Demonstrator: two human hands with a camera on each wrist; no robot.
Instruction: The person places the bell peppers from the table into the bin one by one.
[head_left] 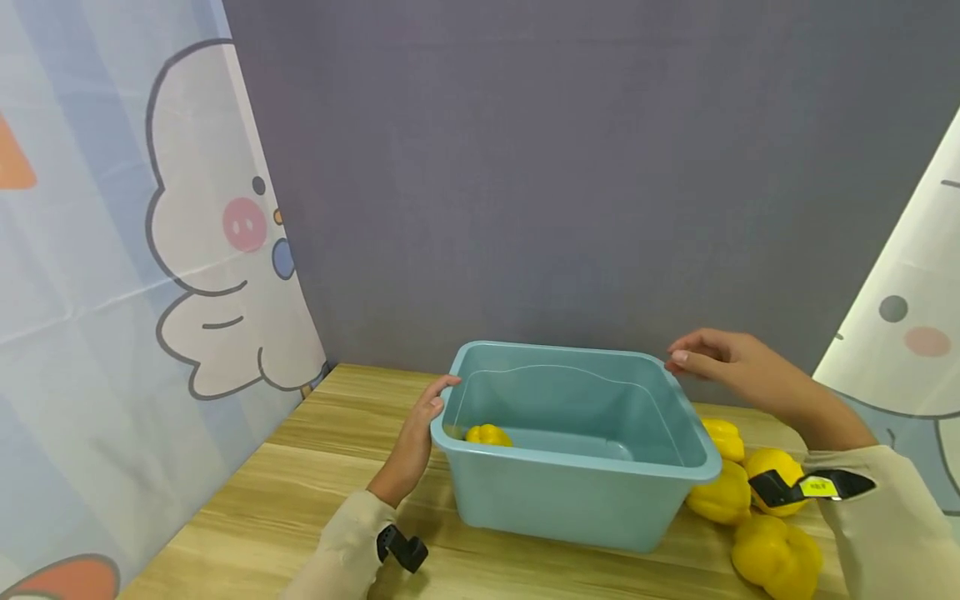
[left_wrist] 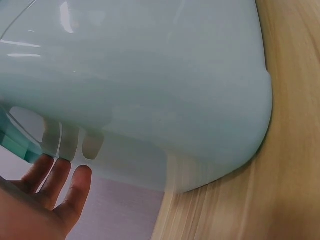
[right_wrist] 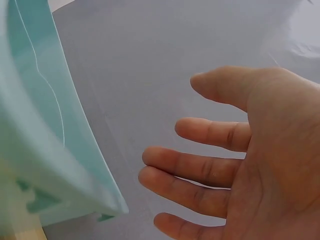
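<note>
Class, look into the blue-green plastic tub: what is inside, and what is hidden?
One yellow bell pepper shows at the left end of the tub. The near wall hides its lower part; anything else lying low behind that wall cannot be seen.

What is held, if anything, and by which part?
The right hand holds nothing; the left hand is at the left rim of the basin, but whether it grips cannot be told.

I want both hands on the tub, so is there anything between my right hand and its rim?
Nothing visible: the right wrist view shows just a gap between the right hand and the blue tub. The yellow peppers on the tub's right lie lower, off that path.
</note>
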